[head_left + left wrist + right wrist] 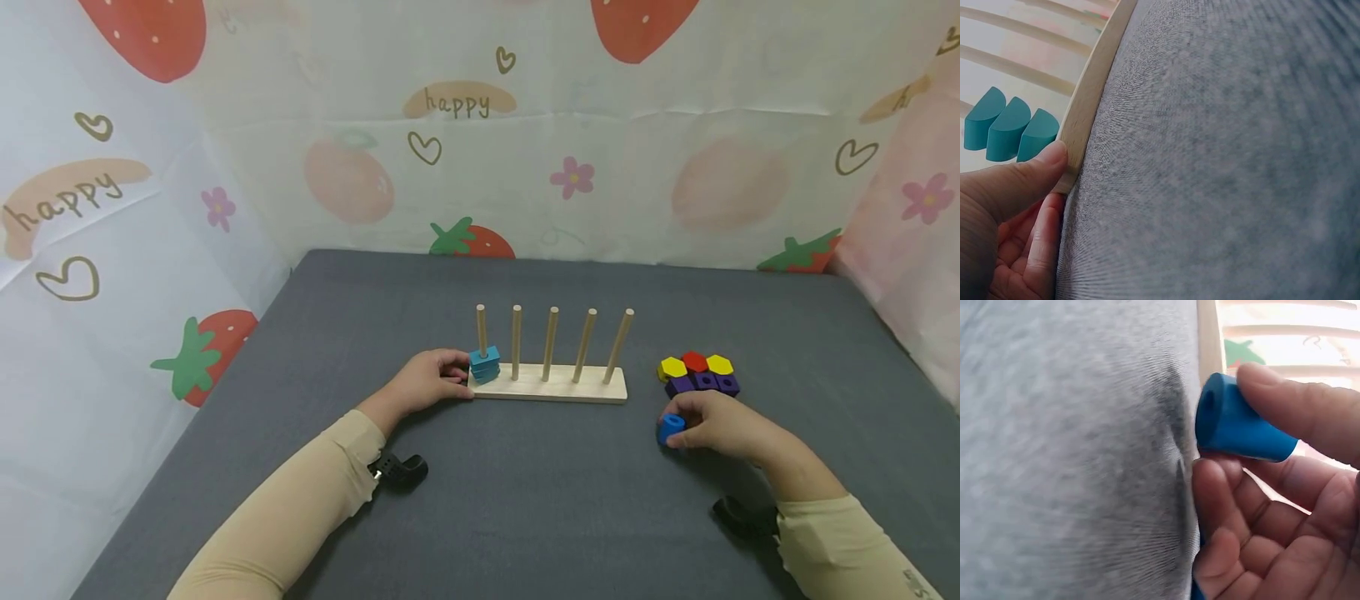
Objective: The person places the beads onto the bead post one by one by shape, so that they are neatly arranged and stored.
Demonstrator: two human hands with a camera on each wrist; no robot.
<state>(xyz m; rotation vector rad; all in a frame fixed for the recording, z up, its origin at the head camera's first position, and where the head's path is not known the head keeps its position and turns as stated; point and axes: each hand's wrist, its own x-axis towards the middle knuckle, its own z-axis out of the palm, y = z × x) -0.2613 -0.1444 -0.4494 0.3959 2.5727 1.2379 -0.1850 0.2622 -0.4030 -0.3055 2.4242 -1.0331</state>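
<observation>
My left hand (429, 380) grips the left end of a wooden peg stand (551, 397), its thumb on the front edge in the left wrist view. Stacked on the stand's leftmost peg are three teal half-round blocks (1009, 130), right beside that hand; the other pegs are bare. Over at the right, my right hand (718, 423) pinches a blue cylindrical block (1241, 422) between thumb and fingers. A hole shows in the block's end face. The block is close over the grey cloth, and a sliver of something blue shows below the fingers in the right wrist view.
Behind the right hand sits a group of yellow hexagonal blocks (672, 368), a red block (694, 362) and purple blocks (679, 386) with holes. Grey cloth (555, 508) covers the table. A printed curtain (622, 200) encloses the back and sides.
</observation>
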